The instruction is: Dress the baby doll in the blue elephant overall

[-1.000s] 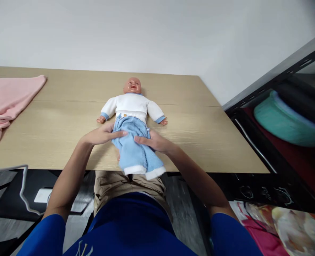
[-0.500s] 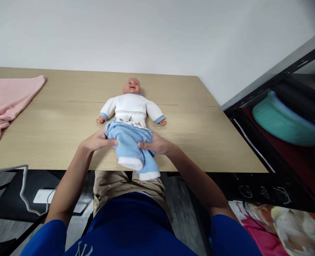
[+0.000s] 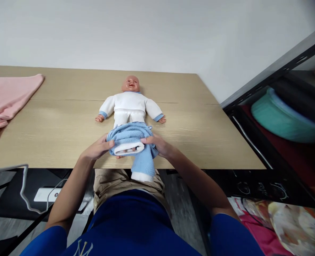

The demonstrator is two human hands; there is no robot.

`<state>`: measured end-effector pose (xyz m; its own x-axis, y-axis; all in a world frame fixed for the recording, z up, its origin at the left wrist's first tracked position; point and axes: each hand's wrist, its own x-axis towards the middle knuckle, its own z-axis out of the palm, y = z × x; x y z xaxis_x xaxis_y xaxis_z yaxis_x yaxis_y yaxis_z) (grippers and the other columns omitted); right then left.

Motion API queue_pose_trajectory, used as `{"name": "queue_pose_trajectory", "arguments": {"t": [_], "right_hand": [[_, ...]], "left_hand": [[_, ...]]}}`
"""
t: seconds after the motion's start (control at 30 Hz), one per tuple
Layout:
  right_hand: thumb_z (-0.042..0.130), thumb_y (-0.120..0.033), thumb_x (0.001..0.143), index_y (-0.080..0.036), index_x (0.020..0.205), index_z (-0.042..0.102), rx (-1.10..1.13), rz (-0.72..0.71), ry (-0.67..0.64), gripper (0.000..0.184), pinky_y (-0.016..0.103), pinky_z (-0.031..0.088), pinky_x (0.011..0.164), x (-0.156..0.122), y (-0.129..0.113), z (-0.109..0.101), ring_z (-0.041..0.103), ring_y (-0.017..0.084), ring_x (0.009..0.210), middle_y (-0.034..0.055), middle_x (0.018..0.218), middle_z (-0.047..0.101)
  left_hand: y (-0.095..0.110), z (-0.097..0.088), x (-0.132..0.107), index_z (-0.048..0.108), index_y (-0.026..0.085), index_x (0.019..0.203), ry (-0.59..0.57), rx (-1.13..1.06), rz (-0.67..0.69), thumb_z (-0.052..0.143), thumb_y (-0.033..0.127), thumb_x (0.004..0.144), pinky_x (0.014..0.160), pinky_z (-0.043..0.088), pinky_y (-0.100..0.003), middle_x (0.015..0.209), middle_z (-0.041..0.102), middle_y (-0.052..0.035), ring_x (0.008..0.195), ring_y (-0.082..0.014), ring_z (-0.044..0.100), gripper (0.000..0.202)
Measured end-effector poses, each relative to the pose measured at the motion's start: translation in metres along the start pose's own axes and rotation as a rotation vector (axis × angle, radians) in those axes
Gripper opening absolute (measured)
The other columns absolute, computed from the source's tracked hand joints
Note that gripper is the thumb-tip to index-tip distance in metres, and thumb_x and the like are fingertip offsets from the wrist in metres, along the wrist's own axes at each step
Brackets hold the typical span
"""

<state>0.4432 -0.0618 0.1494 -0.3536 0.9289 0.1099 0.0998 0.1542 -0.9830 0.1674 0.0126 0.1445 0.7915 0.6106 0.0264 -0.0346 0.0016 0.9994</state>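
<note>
A baby doll [image 3: 130, 101] in a white top with blue cuffs lies on its back, head toward the wall. Light-blue fleece pants [image 3: 130, 131] with white leg ends are bunched over its lower legs. My left hand [image 3: 98, 146] grips their left side, thumb on top. On the right side my right hand [image 3: 158, 144] pinches the cloth near one white leg opening. That opening faces me, with a bit of the doll's foot inside it. The other pant leg hangs past the table edge. One foot shows below the cloth at left; the fingers under the fabric are hidden.
A pink cloth [image 3: 8, 103] lies at the table's left. The wooden table [image 3: 200, 124] meets a white wall behind. At right stands a black shelf with a teal container [image 3: 287, 117]. A white cable [image 3: 24, 188] loops at lower left.
The pants have moved down along the doll's legs and bunched up. One leg opening has turned toward me, and a foot now shows at the left.
</note>
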Motion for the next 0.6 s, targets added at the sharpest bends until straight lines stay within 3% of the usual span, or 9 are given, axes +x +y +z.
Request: {"name": "queue_pose_trajectory", "arguments": {"t": [0.07,0.17,0.27,0.37,0.47,0.6], "right_hand": [[0.087,-0.079,0.085,-0.025,0.131,0.080,0.081,-0.053,-0.097,0.072,0.054,0.067,0.115,0.001,-0.008,0.004,0.082,0.034,0.119,0.0099,0.121,0.086],[0.098,-0.054,0.083,-0.029,0.135,0.080,-0.020,-0.091,-0.098,0.060,0.056,0.054,0.134,-0.002,-0.018,0.015,0.075,0.034,0.139,0.0065,0.142,0.084],[0.083,-0.043,0.097,-0.025,0.121,0.083,-0.195,0.034,0.096,0.029,0.056,0.060,0.125,-0.008,-0.019,0.028,0.081,0.033,0.126,0.0081,0.129,0.088],[0.077,-0.037,0.101,-0.023,0.108,0.082,-0.402,0.149,0.231,0.015,0.048,0.066,0.106,-0.012,-0.017,0.041,0.083,0.033,0.109,0.0097,0.108,0.089],[0.081,-0.035,0.102,-0.023,0.111,0.082,-0.561,0.196,0.192,0.015,0.040,0.064,0.097,-0.010,-0.020,0.049,0.082,0.034,0.108,0.0115,0.107,0.088],[0.076,-0.035,0.108,-0.022,0.120,0.083,-0.711,0.262,0.071,0.019,0.038,0.061,0.101,-0.001,-0.027,0.054,0.082,0.033,0.114,0.0115,0.116,0.088]], "left_hand": [[0.006,0.010,-0.005,0.084,0.022,0.124,0.014,0.017,0.032,0.099,0.082,0.073,0.090,0.071,-0.043,0.100,0.087,-0.0116,0.100,-0.0336,0.085,0.080],[0.016,0.025,-0.015,0.086,0.020,0.116,0.132,0.134,-0.006,0.107,0.060,0.074,0.105,0.069,-0.043,0.113,0.090,-0.0114,0.111,-0.0334,0.084,0.061],[0.014,0.037,-0.029,0.087,0.018,0.110,0.311,0.227,-0.093,0.099,0.056,0.084,0.095,0.070,-0.041,0.111,0.091,-0.0109,0.101,-0.0312,0.085,0.047],[0.002,0.045,-0.042,0.084,0.017,0.097,0.458,0.338,-0.157,0.090,0.052,0.089,0.074,0.064,-0.034,0.093,0.088,-0.0075,0.082,-0.0275,0.080,0.036],[-0.010,0.051,-0.051,0.069,0.021,0.074,0.531,0.535,-0.267,0.074,0.049,0.097,0.061,0.047,-0.031,0.070,0.077,-0.0036,0.067,-0.0250,0.071,0.036],[-0.019,0.054,-0.053,0.058,0.025,0.079,0.494,0.788,-0.366,0.054,0.045,0.106,0.071,0.045,-0.035,0.075,0.075,-0.0067,0.075,-0.0289,0.073,0.034]]}}
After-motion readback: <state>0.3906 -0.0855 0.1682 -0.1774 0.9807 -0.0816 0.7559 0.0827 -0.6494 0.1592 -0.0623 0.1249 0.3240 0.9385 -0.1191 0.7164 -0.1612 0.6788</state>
